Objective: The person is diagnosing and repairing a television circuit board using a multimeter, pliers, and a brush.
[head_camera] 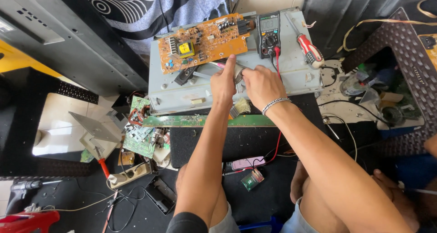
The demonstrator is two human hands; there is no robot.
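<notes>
My left hand (pixel 224 81) and my right hand (pixel 260 83) meet over a grey metal chassis (pixel 182 96). Both pinch a small silvery part (pixel 238 71) between them, the left index finger stretched out over it. A pink-handled tool (pixel 217 64) lies just left of my left fingers. Behind them an orange circuit board (pixel 205 40) rests on the chassis. A black multimeter (pixel 269 32) stands to its right, its red lead (pixel 277 60) running down past my right hand. A silver bracelet (pixel 275 103) circles my right wrist.
A red-and-white screwdriver (pixel 307 46) lies on the chassis at right. A long green board (pixel 205 121) and a small brush (pixel 240 107) sit at its front edge. Green boards (pixel 139 137), a power strip (pixel 129 174), cables and a phone (pixel 248 163) crowd the black mat.
</notes>
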